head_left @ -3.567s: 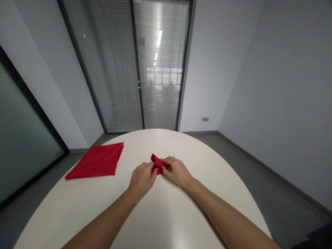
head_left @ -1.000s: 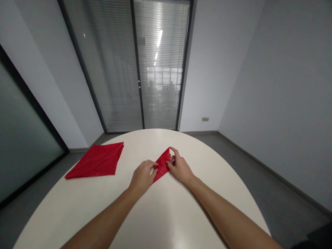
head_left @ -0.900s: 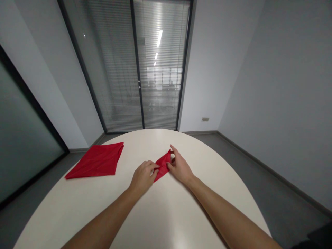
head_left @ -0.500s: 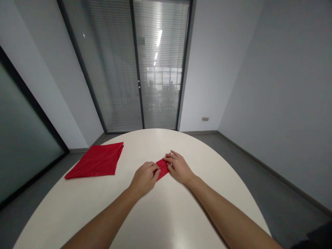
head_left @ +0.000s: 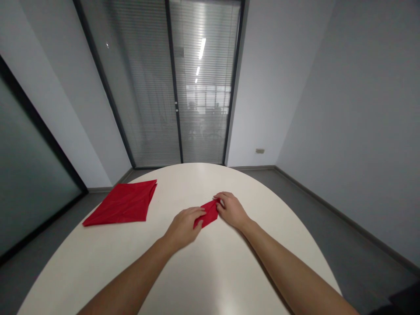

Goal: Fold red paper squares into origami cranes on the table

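A small folded red cloth (head_left: 210, 213) lies on the white round table (head_left: 183, 280) between my two hands. At its left end is my left hand (head_left: 185, 224), thumb and fingers closed round the edge. My right hand (head_left: 231, 210) pinches the far right corner between thumb and fingertips. The cloth's middle shows between the hands, while both its ends are partly hidden under the fingers.
A larger folded red cloth (head_left: 123, 203) lies flat near the table's left edge. Beyond the table stand a glass partition with blinds (head_left: 151, 109) and a grey-white wall (head_left: 272, 87).
My right hand has shifted slightly right, to the cloth's far corner, and more of the cloth now shows. The left hand's fingers have stretched forward a little over its end.
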Demonstrator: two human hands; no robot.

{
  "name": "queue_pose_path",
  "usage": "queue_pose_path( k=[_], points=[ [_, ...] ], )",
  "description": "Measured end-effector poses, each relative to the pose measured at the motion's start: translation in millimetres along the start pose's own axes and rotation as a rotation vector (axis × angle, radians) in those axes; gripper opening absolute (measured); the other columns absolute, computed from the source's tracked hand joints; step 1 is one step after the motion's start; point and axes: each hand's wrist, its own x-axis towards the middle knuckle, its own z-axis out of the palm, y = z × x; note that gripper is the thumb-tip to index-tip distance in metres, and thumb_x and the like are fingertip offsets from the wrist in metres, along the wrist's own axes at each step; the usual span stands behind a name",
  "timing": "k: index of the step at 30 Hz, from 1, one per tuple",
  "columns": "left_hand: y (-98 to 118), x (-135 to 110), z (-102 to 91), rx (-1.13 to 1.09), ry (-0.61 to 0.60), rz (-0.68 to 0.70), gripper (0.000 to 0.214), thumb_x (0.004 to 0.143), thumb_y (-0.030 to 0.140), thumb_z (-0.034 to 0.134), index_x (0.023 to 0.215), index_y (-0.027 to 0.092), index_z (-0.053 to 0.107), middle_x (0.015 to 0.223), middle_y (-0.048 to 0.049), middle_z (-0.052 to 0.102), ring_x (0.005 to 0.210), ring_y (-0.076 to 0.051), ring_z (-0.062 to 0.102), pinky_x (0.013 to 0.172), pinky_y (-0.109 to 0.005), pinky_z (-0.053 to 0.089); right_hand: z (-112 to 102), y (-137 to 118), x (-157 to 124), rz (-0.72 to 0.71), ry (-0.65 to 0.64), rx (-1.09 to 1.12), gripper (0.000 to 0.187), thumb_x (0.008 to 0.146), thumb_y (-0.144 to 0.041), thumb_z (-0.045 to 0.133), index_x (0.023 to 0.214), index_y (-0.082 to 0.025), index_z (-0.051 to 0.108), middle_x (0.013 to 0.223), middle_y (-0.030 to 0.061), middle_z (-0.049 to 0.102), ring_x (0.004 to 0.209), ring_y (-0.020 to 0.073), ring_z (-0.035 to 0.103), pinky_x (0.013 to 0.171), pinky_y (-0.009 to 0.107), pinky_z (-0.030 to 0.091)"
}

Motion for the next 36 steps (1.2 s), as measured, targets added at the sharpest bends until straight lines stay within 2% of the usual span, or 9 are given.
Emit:
queue_pose_path(
  k=[8,13,17,20,21,25,27,31,36],
  points=[
    [2.3,0.3,-2.4,0.011,-0.030,0.027,0.037,0.086,0.011,0.056,0.118,0.022,0.072,0.125,-0.0053,0.071,0.114,-0.022,0.067,0.104,-0.040,0.053,-5.1,9.2,4.2,0.055,-0.070,-0.029,0.032,0.086,-0.008,0.052,0.103,-0.019,0.077,0.104,0.0064,0.076,0.103,0.0222,0.064,0.096,0.033,0.046],
    [2.7,0.1,-2.0,0.061,-0.055,0.005,0.036,0.088,0.012,0.054,0.117,0.021,0.073,0.128,-0.0042,0.070,0.118,-0.023,0.066,0.107,-0.041,0.052,-14.2,8.7,5.5,0.139,-0.033,-0.101,0.033,0.084,-0.006,0.051,0.100,-0.018,0.077,0.103,0.0074,0.076,0.101,0.0252,0.064,0.092,0.036,0.048],
    [1.4,0.8,-1.2,0.107,-0.055,0.000,0.037,0.090,0.010,0.052,0.120,0.021,0.072,0.130,-0.0046,0.069,0.124,-0.023,0.062,0.109,-0.043,0.050,-14.2,-9.1,2.6,-0.006,0.032,-0.046,0.038,0.089,-0.009,0.046,0.115,-0.016,0.073,0.116,0.0091,0.074,0.112,0.0242,0.062,0.104,0.039,0.045],
    [0.3,1.2,-1.0,0.140,-0.057,-0.003,0.040,0.092,0.010,0.049,0.126,0.020,0.068,0.134,-0.0054,0.067,0.128,-0.023,0.060,0.110,-0.043,0.049,-6.5,-27.1,-4.3,-0.247,-0.150,0.027,0.045,0.099,-0.025,0.042,0.141,-0.014,0.056,0.142,0.0119,0.059,0.133,0.0245,0.052,0.115,0.042,0.036],
    [-0.1,1.3,-1.1,0.151,-0.055,-0.011,0.040,0.093,0.011,0.049,0.128,0.020,0.067,0.135,-0.0057,0.066,0.128,-0.023,0.059,0.110,-0.042,0.048,-3.6,-31.3,-6.7,-0.263,-0.230,0.022,0.050,0.101,-0.034,0.042,0.145,-0.013,0.051,0.149,0.0136,0.052,0.139,0.0274,0.046,0.118,0.045,0.033],
    [0.3,1.5,-1.9,0.226,-0.047,-0.079,0.038,0.092,0.010,0.050,0.124,0.019,0.069,0.132,-0.0070,0.067,0.127,-0.027,0.060,0.109,-0.046,0.049,1.3,-33.4,-11.5,-0.071,-0.417,-0.060,0.074,0.100,-0.059,0.036,0.154,-0.009,0.036,0.161,0.0176,0.030,0.150,0.0355,0.025,0.122,0.053,0.020],
    [1.8,1.8,-2.8,0.254,-0.039,-0.079,0.037,0.092,0.010,0.049,0.121,0.018,0.071,0.131,-0.0075,0.068,0.127,-0.028,0.060,0.108,-0.047,0.048,-0.3,-29.7,-11.0,0.004,-0.442,-0.095,0.082,0.098,-0.065,0.035,0.156,-0.008,0.031,0.163,0.0173,0.024,0.152,0.0359,0.018,0.123,0.054,0.016],
    [5.5,1.9,-4.8,0.184,-0.038,0.032,0.032,0.095,0.018,0.052,0.122,0.020,0.069,0.131,-0.0067,0.069,0.124,-0.026,0.062,0.107,-0.046,0.048,-3.9,-25.7,-10.0,0.057,-0.438,-0.120,0.084,0.098,-0.067,0.032,0.158,-0.009,0.026,0.164,0.0165,0.019,0.153,0.0359,0.014,0.123,0.056,0.013],
    [6.9,1.6,-6.9,0.158,-0.045,0.019,0.030,0.095,0.020,0.055,0.121,0.022,0.070,0.128,-0.0073,0.070,0.117,-0.024,0.065,0.102,-0.044,0.050,-5.9,-25.7,-10.7,-0.123,-0.434,-0.097,0.077,0.096,-0.060,0.043,0.157,-0.015,0.031,0.163,0.0150,0.025,0.152,0.0352,0.018,0.123,0.057,0.009]
  ],
)
